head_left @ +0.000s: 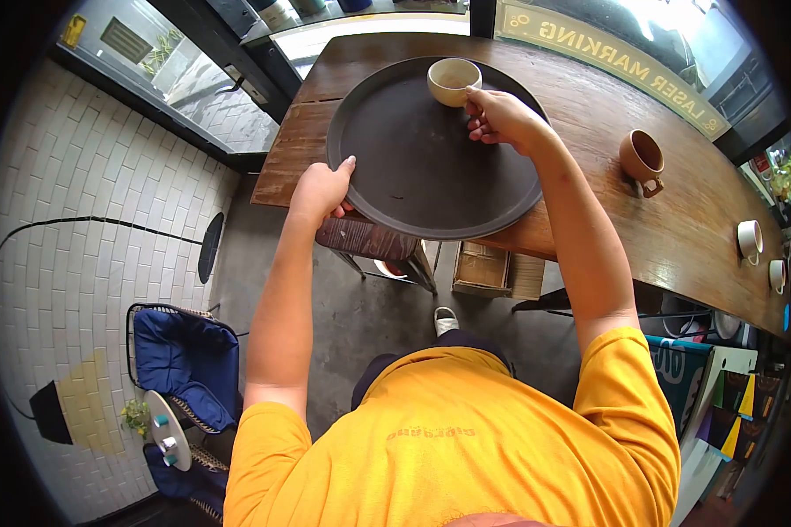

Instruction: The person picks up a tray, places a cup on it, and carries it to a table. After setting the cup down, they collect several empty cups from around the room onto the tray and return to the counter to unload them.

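Note:
A large round black tray (413, 167) lies over the left part of the wooden table, its near edge jutting past the table's front. My left hand (322, 187) grips the tray's left rim, thumb on top and fingers curled underneath. Near the tray's far edge is a cream cup (454, 81), upright. My right hand (498, 119) pinches this cup at its near right side, where the fingers cover the handle.
On the wooden table (589, 189) a brown cup (642, 160) stands to the right, with white cups (750, 241) farther along. Below the tray is a dark stool (369, 239), beside a cardboard box (482, 266). Blue-cushioned chairs (180, 356) stand at lower left.

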A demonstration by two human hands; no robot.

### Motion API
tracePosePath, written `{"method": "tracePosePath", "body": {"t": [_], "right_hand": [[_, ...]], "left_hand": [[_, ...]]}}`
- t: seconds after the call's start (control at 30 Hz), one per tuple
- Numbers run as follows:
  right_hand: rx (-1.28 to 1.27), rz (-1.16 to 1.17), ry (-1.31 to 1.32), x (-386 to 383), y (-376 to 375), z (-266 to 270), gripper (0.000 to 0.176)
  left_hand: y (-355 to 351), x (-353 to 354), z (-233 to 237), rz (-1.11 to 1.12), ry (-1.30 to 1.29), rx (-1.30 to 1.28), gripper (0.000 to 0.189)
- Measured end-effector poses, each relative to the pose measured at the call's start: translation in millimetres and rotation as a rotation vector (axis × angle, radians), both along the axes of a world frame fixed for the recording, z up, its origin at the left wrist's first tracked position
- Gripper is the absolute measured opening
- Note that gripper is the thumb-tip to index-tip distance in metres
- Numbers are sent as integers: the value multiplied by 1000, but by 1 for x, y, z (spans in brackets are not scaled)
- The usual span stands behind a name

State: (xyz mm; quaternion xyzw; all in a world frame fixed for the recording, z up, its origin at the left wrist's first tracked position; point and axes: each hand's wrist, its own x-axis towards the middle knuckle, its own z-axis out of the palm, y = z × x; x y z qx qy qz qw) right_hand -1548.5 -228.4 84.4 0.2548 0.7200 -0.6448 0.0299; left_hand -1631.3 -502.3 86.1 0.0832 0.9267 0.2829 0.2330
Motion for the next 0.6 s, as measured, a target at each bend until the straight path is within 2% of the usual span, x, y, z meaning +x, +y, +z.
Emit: {"method": "tracePosePath", "body": {"t": [0.13, 0.23, 0.3, 0.33, 0.4, 0.43, 0.47, 0.5, 0.57, 0.6], "right_hand": [[18, 2, 57, 4, -2, -5, 44], [149, -149, 95, 25, -7, -2, 49], [507, -261, 245, 58, -8, 9, 52], [772, -357, 234, 80, -3, 13, 49], [858, -556, 227, 130, 6, 25, 43], [802, -719, 203, 152, 10, 29, 41], [946, -855, 183, 172, 26, 17, 42], [958, -867, 174, 188, 41, 4, 42], [954, -1080, 34, 211, 66, -15, 46], [965, -1091, 31, 216, 73, -16, 46]], "left_hand": [[-2, 7, -2, 15, 119, 22, 56], [-5, 8, -10, 30, 159, 99, 55], [-6, 10, -12, 12, 155, 132, 52], [-6, 14, -11, 39, 196, 138, 52], [-9, 12, -20, 84, 276, 173, 47], [-9, 15, -22, 67, 270, 181, 47], [-8, 19, -24, 118, 361, 239, 45], [-7, 22, -25, 172, 450, 299, 43], [-7, 21, -27, 174, 414, 312, 43], [-6, 20, -31, 192, 454, 319, 43]]}}
